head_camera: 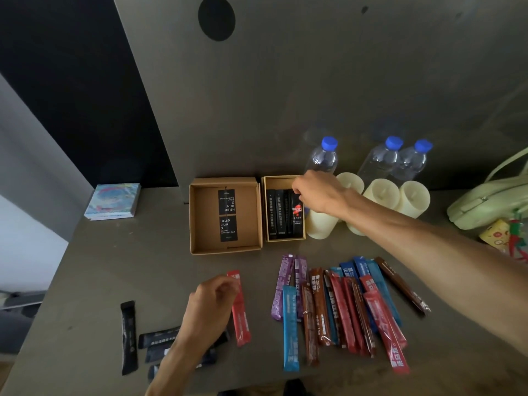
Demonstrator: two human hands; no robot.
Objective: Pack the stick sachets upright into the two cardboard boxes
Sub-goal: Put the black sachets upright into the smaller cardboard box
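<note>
The black sachet with red print [297, 214] sits at the right side of the narrow box [281, 179], its top pinched by the right hand [317, 192]. 1 red sachet [241, 315] lies pointing away, just right of the left hand [211, 301], the nearer hand; its curled fingers meet the tip, grip unclear.

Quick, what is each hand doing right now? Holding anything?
Left hand: fingers pinch the red sachet.
Right hand: fingers pinch a black sachet in the smaller box.
</note>
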